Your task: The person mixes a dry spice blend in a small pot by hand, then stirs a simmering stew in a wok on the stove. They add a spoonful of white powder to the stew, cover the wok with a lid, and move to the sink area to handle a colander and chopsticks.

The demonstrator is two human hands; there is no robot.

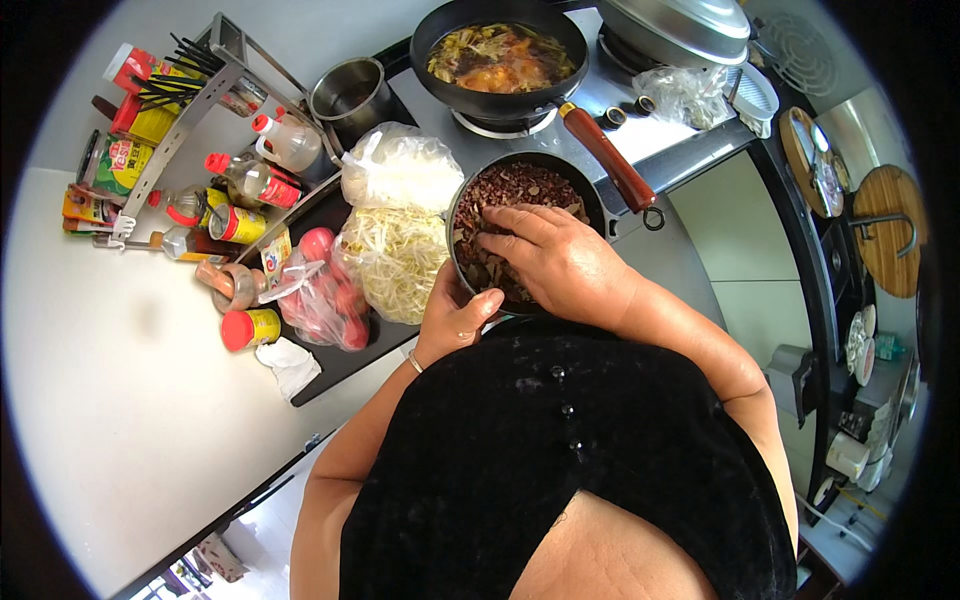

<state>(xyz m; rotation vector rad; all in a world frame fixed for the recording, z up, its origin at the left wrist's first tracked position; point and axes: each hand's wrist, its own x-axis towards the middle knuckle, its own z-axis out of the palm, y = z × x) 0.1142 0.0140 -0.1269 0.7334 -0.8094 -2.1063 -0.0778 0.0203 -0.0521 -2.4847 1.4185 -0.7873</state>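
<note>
My left hand (456,309) grips the near left side of a dark round pot (592,196), its thumb over the rim. The pot holds dark red dried spices (525,181), with brown leaf-like pieces among them. Inside the pot, my right hand (559,259) rests palm down with its fingertips in the spices. Whether it pinches any of them is hidden. Just beyond the pot, a black wok (574,79) with a wooden handle (611,161) stands over a burner. Brown liquid with yellowish strands and an orange-brown mass (495,71) fills it.
Left of the pot lie bagged bean sprouts (394,262), a white plastic bag (401,165) and bagged red tomato-like produce (322,300). A metal rack (176,135) with bottles and a steel pot (349,97) stand behind. A lidded pan (682,30) occupies the far right burner.
</note>
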